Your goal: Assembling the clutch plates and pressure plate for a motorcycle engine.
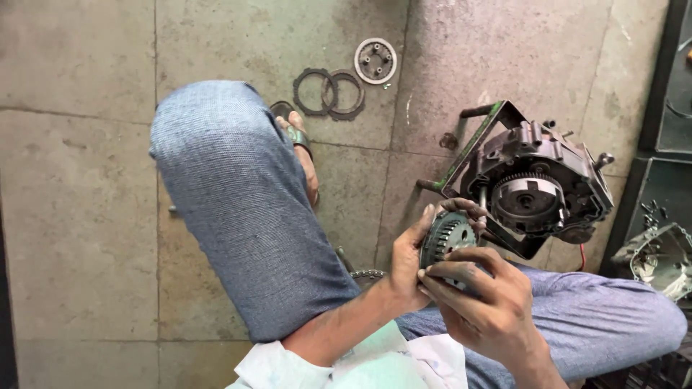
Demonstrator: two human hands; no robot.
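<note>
A round toothed clutch drum (448, 235), dark grey metal, is held upright between my knees. My left hand (412, 261) grips its left rim with the thumb on the edge. My right hand (484, 299) holds it from below and in front, fingers curled over the lower rim. Just beyond it sits a greasy engine (537, 184) on a green metal stand (477, 144), its open side showing a ring gear.
On the tiled floor lie two dark friction rings (329, 94) and a pale round pressure plate (375, 60). My bent left leg (238, 209) and sandalled foot (299, 148) take up the middle. An engine cover (659, 259) and dark crates stand at the right.
</note>
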